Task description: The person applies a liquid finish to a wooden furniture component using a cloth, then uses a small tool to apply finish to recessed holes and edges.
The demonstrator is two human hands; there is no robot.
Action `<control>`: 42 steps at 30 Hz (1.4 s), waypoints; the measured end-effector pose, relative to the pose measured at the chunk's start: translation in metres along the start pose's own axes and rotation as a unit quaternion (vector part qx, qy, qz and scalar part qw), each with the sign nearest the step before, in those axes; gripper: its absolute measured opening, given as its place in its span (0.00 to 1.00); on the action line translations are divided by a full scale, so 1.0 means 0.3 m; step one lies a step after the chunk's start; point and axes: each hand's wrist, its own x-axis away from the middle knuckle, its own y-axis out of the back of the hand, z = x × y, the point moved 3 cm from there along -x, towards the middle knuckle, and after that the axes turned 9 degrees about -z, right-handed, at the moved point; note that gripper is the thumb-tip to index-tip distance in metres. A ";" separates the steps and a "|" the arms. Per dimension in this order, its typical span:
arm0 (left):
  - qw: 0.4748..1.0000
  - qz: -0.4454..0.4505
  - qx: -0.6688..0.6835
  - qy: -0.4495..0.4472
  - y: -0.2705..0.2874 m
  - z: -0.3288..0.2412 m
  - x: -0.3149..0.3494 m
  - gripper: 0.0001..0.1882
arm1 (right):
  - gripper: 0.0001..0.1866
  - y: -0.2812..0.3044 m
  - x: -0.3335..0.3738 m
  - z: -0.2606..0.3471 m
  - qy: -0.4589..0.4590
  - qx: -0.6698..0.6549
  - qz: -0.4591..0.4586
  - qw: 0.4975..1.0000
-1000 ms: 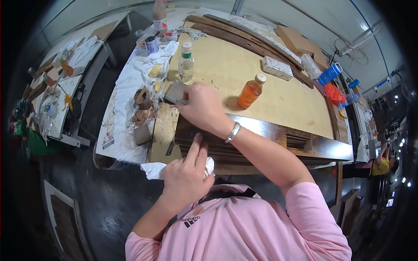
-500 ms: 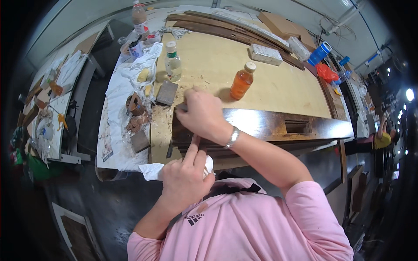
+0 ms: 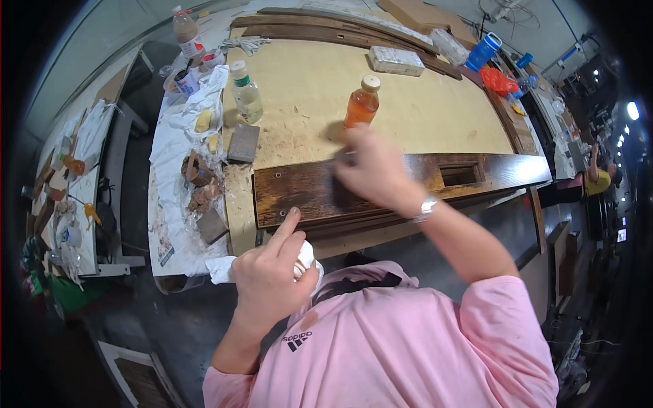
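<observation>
A dark brown varnished wooden board (image 3: 309,187) lies across the near side of the bench, with small holes by its left end and a rectangular slot further right. My left hand (image 3: 272,275) is curled round a white cloth (image 3: 222,270), its forefinger stretched onto the board's near edge beside a hole. Above the middle of the board, my right hand (image 3: 381,170) is closed and smeared by motion. Something small and dark shows at its fingers, too blurred to name. Just beyond it stands a bottle of orange liquid (image 3: 362,105), its base partly hidden by that hand.
A clear bottle with a green label (image 3: 246,95) and a grey-brown sanding block (image 3: 243,143) stand to the left. White sheeting (image 3: 170,177) there holds cans and crumpled brown scraps. Dark wood strips (image 3: 326,30) and a whitish block (image 3: 396,61) lie at the back.
My right hand has swept from the board's left end rightward to its middle, uncovering the holes. My left hand keeps the cloth, forefinger still on the near edge. The view has shifted slightly.
</observation>
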 end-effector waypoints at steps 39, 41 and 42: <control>0.986 0.027 0.150 0.060 -0.091 0.001 -0.214 0.14 | 0.09 0.401 0.052 -0.586 -0.204 0.042 0.049 0.977; 0.972 0.025 0.195 0.127 -0.084 0.034 -0.231 0.15 | 0.13 0.456 0.070 -0.661 -0.271 -0.174 0.021 0.946; 0.960 -0.013 0.195 0.198 -0.070 0.055 -0.245 0.17 | 0.12 0.469 0.072 -0.676 -0.285 -0.282 0.010 0.916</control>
